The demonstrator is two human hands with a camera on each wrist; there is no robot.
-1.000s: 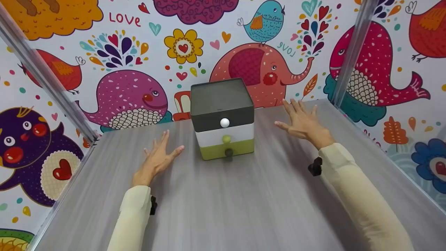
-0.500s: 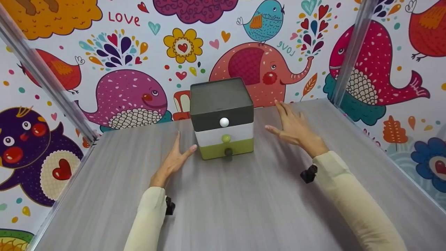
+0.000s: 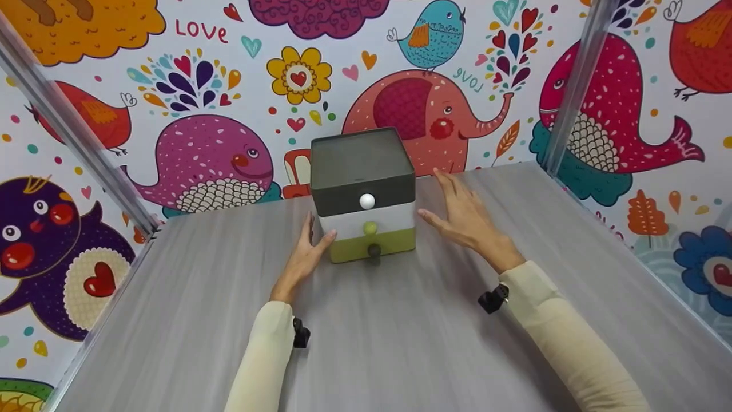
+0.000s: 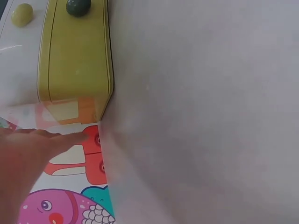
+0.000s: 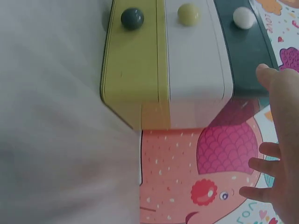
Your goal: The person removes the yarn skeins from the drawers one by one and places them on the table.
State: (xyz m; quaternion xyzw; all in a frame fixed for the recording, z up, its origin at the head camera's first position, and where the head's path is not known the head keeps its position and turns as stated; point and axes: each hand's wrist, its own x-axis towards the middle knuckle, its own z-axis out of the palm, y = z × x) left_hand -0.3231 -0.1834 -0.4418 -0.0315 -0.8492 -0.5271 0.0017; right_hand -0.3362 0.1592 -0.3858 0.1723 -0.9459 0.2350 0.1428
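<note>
Left hand [image 3: 301, 260] and right hand [image 3: 469, 222] have both come in toward the drawer box [image 3: 363, 184]

Left of centre, my left hand has fingers straight, thumb spread apart from them, gripping nothing; its thumb tip overlaps the box's lower left edge, and I cannot tell whether it touches. A black device [image 3: 300, 333] sits below it at my cream cuff [image 3: 274, 317].

Mid-frame, the box stands upright on the grey table [image 3: 366, 343]: dark on top with a white knob [image 3: 367, 201], white in the middle with a yellow-green knob [image 3: 370, 228], green below with a dark knob [image 3: 374, 250].

Just right of it, my right hand also holds nothing, thumb and fingers apart, a slim gap showing between thumb tip and box.
</note>
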